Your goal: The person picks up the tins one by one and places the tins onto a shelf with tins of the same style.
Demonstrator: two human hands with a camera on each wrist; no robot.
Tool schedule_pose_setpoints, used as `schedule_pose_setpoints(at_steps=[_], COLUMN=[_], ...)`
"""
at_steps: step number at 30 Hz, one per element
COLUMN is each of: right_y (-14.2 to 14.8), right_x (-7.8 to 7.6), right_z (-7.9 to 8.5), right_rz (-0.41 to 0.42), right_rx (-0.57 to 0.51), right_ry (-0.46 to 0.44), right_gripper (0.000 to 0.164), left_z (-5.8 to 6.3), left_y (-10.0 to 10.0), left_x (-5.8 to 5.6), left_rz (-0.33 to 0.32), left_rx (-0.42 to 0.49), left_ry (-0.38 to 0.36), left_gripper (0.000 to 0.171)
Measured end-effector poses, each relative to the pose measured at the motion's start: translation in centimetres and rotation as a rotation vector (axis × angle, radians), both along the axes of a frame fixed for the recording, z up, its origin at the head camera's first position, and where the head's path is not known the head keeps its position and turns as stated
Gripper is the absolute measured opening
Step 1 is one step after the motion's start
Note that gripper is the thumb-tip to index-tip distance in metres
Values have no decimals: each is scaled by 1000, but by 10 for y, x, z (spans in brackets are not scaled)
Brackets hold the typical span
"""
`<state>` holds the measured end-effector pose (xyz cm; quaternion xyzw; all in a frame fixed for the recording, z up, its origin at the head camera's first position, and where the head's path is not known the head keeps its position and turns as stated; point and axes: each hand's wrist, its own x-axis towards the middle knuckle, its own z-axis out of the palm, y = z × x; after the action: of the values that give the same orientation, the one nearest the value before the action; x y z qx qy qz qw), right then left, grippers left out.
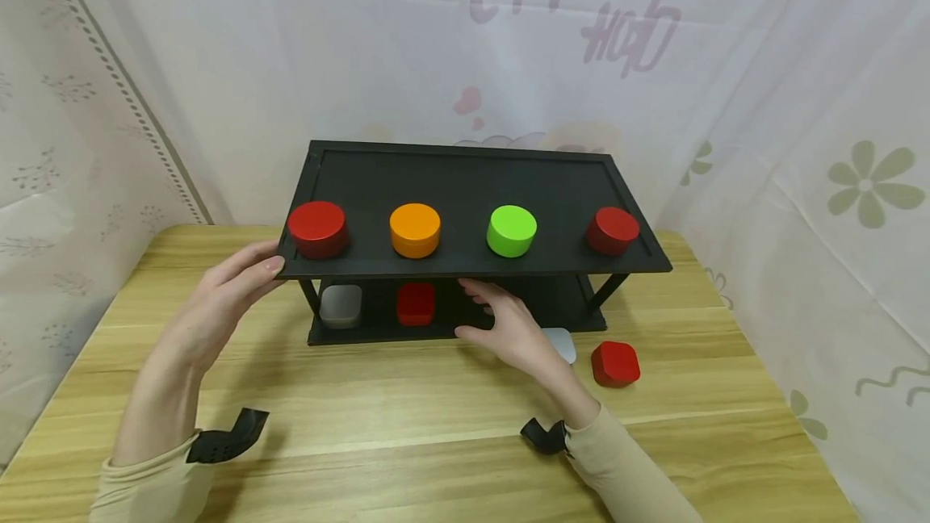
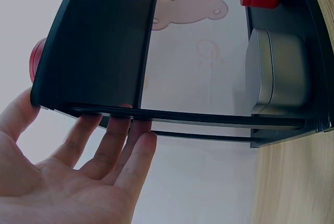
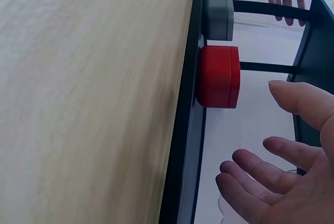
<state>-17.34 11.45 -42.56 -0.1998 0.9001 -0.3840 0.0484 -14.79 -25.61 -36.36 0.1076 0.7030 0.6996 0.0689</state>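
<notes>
A black two-tier shelf (image 1: 465, 176) stands on the wooden table. My left hand (image 1: 225, 289) holds the left end of its upper board; in the left wrist view the thumb lies at the board's outer edge and the fingers reach beneath it. My right hand (image 1: 501, 321) is at the front opening between the tiers, thumb and fingers spread apart, holding nothing. Left of it on the lower tier sit a red square tin (image 3: 218, 77) and, farther left, a silver square tin (image 2: 279, 72). The right fingertips are partly hidden under the upper board.
On the upper tier stand a red round tin (image 1: 318, 230), an orange one (image 1: 415, 230), a green one (image 1: 512, 231) and another red one (image 1: 613, 231). A pale square tin (image 1: 559, 343), partly hidden by my right forearm, and a red square tin (image 1: 615, 364) lie at the shelf's right front.
</notes>
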Motion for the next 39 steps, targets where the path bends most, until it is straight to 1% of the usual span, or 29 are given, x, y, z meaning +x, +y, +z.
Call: schedule_pose_setpoints(at_steps=[6,10,13,17,20,22,28,35,39], right_y=[16,26,31,36,41,46,62,78,85], right_x=[4,5,7,8,9,9,11,16,18], right_z=[3,5,6,8,9,9,9,12,12], right_rz=[-27,-60,-58,-54,-70,-78,-96,-117,-124], right_rx=[-8,1,7,22,27,25,35,54,69], right_ry=[19,39,40,35,37,38,42,71,59], right_gripper=[67,66,67,66,66,66,66,67,66], left_z=[0,1,0,-4,-5,-6,-6,-5,-6], left_y=[3,4,1,-5,-4,-3,-2,0,1], left_x=[-2,0,4,7,6,4,0,0,-1], left_rz=[-9,22,51,31,12,15,-2,7,4], left_rx=[-9,-38,-35,36,63,49,59,50,39], left_ry=[1,-20,-30,1,17,13,17,7,-1], left_gripper=[38,39,37,35,35,35,35,36,36])
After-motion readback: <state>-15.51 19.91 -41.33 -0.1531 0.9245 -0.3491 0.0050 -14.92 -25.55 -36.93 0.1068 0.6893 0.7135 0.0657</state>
